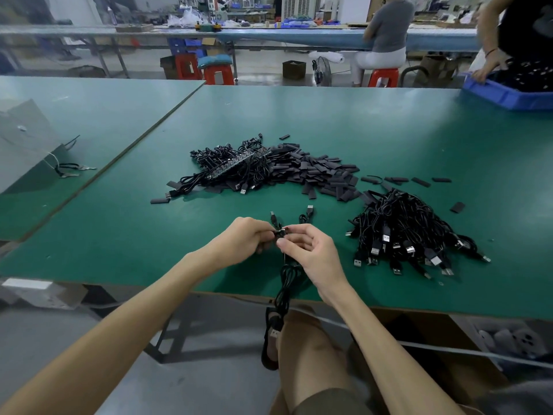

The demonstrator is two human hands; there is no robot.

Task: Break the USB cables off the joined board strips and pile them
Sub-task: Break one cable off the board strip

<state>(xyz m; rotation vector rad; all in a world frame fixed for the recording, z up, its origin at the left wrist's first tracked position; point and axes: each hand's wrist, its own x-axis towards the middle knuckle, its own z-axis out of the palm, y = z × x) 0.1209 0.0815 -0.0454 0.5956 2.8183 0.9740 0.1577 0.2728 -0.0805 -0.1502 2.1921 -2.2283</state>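
Note:
Over the near edge of the green table [329, 121], my left hand [244, 238] and my right hand [308, 248] pinch a short piece of joined board strip [280, 233] between them. Black USB cables fan out from it: two plugs [309, 210] point away from me, and one cable [282, 298] hangs down past the table edge to my lap. A pile of separated cables [401, 235] lies to the right. Further back, a long joined board strip [239, 164] with cables attached rests on a heap of cables.
Many small black sleeve pieces [323, 175] spread across the table's middle. A blue bin [508, 91] sits at the far right corner, with another person's hand on it. A grey bag [27, 142] stands on the left table. Red stools and a seated person are beyond.

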